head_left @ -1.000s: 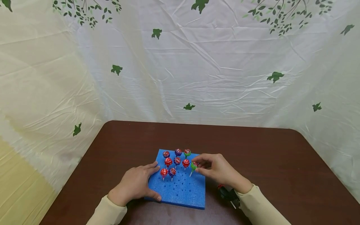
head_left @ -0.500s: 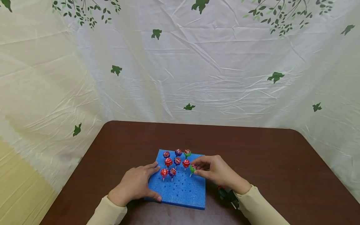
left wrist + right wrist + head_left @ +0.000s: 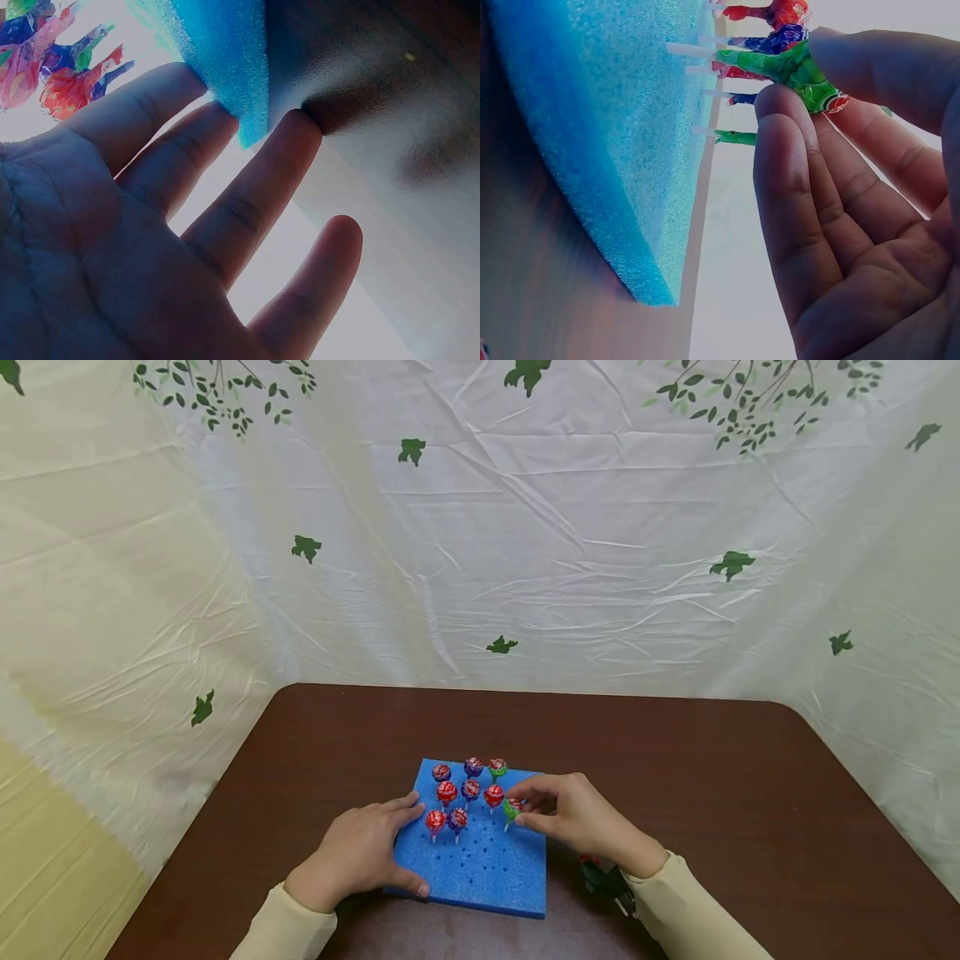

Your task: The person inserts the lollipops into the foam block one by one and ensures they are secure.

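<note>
My right hand (image 3: 581,817) pinches a green-wrapped lollipop (image 3: 512,811) between thumb and fingers over the right part of a blue foam board (image 3: 498,889). In the right wrist view the lollipop's white stick (image 3: 690,50) points at the foam face, its tip right at the surface. Several red, purple and green lollipops (image 3: 447,792) stand upright in rows in the board's far half. Small holes dot its near half. My left hand (image 3: 360,852) rests at the board's left edge, fingers spread, thumb at the near corner; fingertips (image 3: 225,116) meet the foam side.
A dark bundle (image 3: 606,883) with a red part and a white stick lies on the table by my right sleeve, partly covered by it. The brown table (image 3: 675,760) runs back to a white curtain (image 3: 600,610) with printed leaves.
The right hand has shifted slightly left and toward me over the board, carrying the green lollipop with it. The left hand has stayed in place.
</note>
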`<state>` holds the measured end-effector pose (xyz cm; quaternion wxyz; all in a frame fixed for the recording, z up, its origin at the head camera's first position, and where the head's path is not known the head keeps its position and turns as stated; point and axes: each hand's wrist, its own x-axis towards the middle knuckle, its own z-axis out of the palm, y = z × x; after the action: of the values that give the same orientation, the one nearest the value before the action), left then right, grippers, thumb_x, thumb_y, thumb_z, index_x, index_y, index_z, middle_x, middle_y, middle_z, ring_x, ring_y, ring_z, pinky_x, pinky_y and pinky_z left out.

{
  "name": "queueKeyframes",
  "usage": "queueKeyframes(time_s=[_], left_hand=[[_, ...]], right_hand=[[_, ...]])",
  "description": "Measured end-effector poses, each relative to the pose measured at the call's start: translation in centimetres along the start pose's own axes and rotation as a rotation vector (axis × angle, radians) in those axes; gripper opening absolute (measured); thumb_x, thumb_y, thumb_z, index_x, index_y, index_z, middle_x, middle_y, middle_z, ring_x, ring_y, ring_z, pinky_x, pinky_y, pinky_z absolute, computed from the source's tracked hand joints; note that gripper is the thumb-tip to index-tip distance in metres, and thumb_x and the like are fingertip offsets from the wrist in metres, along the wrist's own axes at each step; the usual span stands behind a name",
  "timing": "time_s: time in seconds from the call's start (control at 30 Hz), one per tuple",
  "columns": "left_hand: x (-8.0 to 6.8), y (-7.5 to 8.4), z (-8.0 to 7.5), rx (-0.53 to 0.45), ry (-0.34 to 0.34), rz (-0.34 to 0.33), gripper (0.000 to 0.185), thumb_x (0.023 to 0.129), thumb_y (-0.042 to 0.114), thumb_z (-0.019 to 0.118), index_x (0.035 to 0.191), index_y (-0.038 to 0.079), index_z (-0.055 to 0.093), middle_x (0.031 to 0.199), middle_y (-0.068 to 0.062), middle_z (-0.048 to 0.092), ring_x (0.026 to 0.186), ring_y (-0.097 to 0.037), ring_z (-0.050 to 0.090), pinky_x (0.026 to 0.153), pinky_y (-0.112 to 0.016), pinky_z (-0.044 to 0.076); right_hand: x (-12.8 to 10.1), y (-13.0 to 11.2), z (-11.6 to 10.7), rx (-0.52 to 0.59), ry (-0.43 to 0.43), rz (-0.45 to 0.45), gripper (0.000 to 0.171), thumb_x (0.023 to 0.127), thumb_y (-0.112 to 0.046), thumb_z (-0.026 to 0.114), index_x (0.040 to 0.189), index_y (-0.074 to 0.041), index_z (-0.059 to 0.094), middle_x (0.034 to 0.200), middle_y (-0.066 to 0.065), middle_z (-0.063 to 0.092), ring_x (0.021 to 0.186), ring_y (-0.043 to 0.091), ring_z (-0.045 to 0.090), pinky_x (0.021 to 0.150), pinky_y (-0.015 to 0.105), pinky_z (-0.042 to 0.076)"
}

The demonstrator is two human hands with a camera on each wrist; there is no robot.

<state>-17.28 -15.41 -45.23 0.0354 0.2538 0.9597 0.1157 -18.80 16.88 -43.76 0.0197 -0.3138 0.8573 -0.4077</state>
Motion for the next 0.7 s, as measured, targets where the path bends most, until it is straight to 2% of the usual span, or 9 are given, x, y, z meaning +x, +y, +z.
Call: queueKeyframes(time_s=[0.33, 0.6, 0.7], left_hand=[[0.0, 0.0, -0.2, -0.003, 0.001, 0.004, 0.106, 0.056, 0.077, 0.078, 0.14, 0.015, 0.06, 0.149, -0.007, 0.049, 0.127, -0.036, 0.054, 0.093, -0.058, 0.048], [0.0, 0.0, -0.2, -0.004, 0.003, 0.007, 0.106, 0.056, 0.077, 0.078, 0.14, 0.015, 0.06, 0.149, -0.007, 0.049, 0.127, -0.036, 0.054, 0.093, -0.058, 0.048], [0.0, 0.0, -0.2, -0.004, 0.002, 0.006, 0.106, 0.056, 0.077, 0.078, 0.14, 0.015, 0.06, 0.149, -0.007, 0.049, 0.127, -0.036, 0.054, 0.092, -0.058, 0.048]], right_hand=[[-0.2, -0.3, -0.7, -0.017, -0.019, 0.011, 0.032, 0.089, -0.015, 0.078, 0.12, -0.012, 0.07, 0.107, -0.007, 0.07, 0.087, 0.008, 0.067, 0.076, 0.026, 0.057], [-1.0, 0.2, -2.0, 0.009, 0.004, 0.025, 0.035, 0.089, -0.013, 0.078, 0.121, -0.007, 0.068, 0.113, 0.008, 0.07, 0.09, 0.011, 0.068, 0.079, 0.029, 0.057], [-1.4, 0.3, -2.5, 0.005, 0.015, 0.035, 0.035, 0.088, -0.012, 0.079, 0.121, -0.006, 0.068, 0.111, 0.009, 0.071, 0.09, 0.012, 0.067, 0.078, 0.03, 0.057]])
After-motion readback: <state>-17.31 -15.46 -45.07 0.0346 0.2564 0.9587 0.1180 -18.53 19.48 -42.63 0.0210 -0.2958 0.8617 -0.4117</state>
